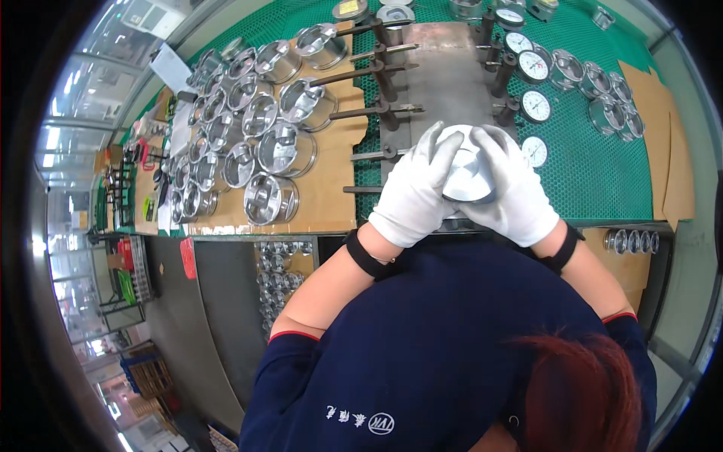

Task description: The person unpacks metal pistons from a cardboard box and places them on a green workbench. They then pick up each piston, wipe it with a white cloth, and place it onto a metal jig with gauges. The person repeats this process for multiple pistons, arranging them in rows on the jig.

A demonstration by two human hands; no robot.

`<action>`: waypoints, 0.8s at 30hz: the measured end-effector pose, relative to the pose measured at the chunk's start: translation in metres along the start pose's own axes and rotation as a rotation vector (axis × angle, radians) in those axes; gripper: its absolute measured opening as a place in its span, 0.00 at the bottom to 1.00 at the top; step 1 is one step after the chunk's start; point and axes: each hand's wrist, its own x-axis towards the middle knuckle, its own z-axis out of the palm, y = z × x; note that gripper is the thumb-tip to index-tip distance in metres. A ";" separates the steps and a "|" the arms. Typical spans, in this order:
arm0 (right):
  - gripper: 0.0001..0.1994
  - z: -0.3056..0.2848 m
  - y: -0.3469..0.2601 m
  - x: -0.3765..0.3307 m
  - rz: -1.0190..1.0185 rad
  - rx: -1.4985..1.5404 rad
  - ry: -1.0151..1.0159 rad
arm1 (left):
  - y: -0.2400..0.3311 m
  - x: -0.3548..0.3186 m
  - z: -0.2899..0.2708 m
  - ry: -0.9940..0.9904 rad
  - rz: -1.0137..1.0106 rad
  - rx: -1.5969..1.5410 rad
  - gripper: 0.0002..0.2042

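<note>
Piston (468, 175), silver, sits over near edge of grey metal fixture plate (444, 68). Left hand (416, 188) and right hand (512, 188), white-gloved, fingers wrapped closed around it. Judgement: keep grip even, piston square to fixture, clear of dial gauges (533, 105).

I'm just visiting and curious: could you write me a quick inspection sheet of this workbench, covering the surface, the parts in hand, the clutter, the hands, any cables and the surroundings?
Surface: green mesh mat with brown board and a grey metal fixture plate.
Job's things: shiny metal cup-shaped part, clasped between both hands.
Clutter: many similar metal cups on the board; round dial gauges on the right.
Hands: left hand and right hand, white-gloved, closed on the part.
Cables: nothing seen.
Surroundings: more metal parts on a lower shelf; factory floor to the left.
</note>
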 end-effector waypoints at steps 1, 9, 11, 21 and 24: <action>0.44 -0.005 0.000 -0.005 0.032 0.040 0.005 | 0.001 0.002 -0.003 -0.031 -0.012 0.011 0.47; 0.44 0.001 0.016 -0.045 0.936 0.714 -0.292 | -0.015 0.020 0.005 0.009 -0.002 -0.028 0.47; 0.47 0.004 0.010 -0.039 1.043 0.853 -0.280 | -0.021 0.024 0.005 -0.006 0.004 -0.067 0.47; 0.46 0.007 0.023 -0.050 0.813 0.638 -0.337 | -0.024 0.028 0.000 -0.073 0.012 -0.100 0.48; 0.46 0.006 0.022 -0.050 0.813 0.629 -0.328 | -0.024 0.028 0.003 -0.061 -0.012 -0.114 0.49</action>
